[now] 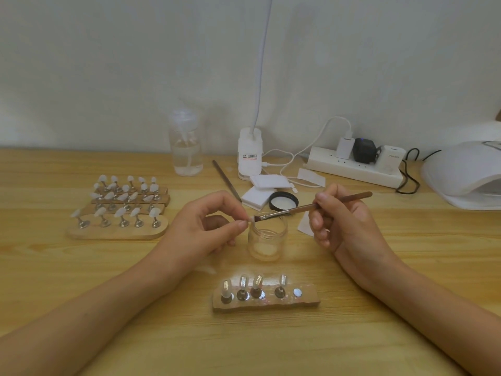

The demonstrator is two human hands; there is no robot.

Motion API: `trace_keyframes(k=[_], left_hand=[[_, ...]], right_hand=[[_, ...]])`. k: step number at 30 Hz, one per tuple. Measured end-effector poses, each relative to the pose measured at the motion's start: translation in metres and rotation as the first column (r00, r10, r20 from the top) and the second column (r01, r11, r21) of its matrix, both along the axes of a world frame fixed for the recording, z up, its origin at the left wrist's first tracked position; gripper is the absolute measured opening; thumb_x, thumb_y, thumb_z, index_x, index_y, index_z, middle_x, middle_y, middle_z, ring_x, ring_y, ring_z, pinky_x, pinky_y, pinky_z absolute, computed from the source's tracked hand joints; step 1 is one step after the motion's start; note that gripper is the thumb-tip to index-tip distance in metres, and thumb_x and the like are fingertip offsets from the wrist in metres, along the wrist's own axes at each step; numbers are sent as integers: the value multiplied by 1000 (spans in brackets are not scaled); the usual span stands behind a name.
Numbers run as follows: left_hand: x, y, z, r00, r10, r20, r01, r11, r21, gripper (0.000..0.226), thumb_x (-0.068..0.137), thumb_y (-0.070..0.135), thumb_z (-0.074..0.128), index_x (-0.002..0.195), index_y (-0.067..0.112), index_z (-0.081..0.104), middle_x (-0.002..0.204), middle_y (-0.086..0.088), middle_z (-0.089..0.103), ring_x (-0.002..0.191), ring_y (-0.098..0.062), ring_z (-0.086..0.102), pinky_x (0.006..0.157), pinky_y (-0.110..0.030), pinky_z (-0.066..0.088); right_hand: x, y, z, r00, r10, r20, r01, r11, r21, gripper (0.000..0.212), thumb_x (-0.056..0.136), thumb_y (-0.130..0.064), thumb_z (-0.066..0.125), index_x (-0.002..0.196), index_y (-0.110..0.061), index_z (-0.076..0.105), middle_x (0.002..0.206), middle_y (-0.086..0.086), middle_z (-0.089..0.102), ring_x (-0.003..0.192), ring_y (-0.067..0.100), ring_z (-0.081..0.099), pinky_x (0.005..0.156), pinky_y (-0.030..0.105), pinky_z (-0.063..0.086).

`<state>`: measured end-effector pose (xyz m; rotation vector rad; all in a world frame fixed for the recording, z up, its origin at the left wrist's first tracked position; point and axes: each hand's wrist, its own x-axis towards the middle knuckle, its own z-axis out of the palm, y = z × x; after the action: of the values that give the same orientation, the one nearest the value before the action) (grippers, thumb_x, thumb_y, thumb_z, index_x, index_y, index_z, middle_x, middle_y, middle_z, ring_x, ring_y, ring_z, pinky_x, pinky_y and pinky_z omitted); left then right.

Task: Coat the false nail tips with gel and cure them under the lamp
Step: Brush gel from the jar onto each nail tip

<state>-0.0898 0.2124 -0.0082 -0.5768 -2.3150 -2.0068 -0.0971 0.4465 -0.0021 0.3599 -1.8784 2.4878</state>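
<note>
My left hand [206,226] pinches a small false nail tip [251,219] on its stand, just above the open glass gel jar [267,237]. My right hand [341,218] grips a brown-handled brush [311,207], and its bristles touch the tip. Close to me lies a wooden holder [267,301] with several nail tips standing on it and one bare magnet spot at its right end. The white curing lamp [466,175] sits at the far right.
Several wooden holders with nail tips [122,204] lie at the left. Behind the jar are its black lid [283,200], white pads [260,189], a metal file [226,180], a clear pump bottle [185,147], a clip lamp base [250,153] and a power strip [355,165] with cables.
</note>
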Motion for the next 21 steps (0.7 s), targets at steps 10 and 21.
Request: trace_keyframes(k=[10, 21], left_hand=[[-1, 0, 0, 1000, 16, 0, -16, 1000, -7, 13, 86, 7, 70, 80, 18, 67, 79, 8, 67, 63, -7, 60, 53, -16, 44], [-2, -1, -2, 1000, -8, -15, 8, 1000, -14, 12, 86, 14, 70, 80, 24, 69, 71, 10, 65, 63, -6, 60, 53, -15, 45]], right_hand=[[0, 0, 0, 1000, -14, -4, 14, 1000, -3, 18, 86, -24, 58, 77, -13, 47, 57, 2, 53, 47, 8, 46, 42, 17, 39], [0, 0, 0, 1000, -6, -9, 6, 1000, 13, 17, 88, -23, 58, 79, -12, 47, 57, 2, 55, 47, 9, 47, 42, 17, 39]])
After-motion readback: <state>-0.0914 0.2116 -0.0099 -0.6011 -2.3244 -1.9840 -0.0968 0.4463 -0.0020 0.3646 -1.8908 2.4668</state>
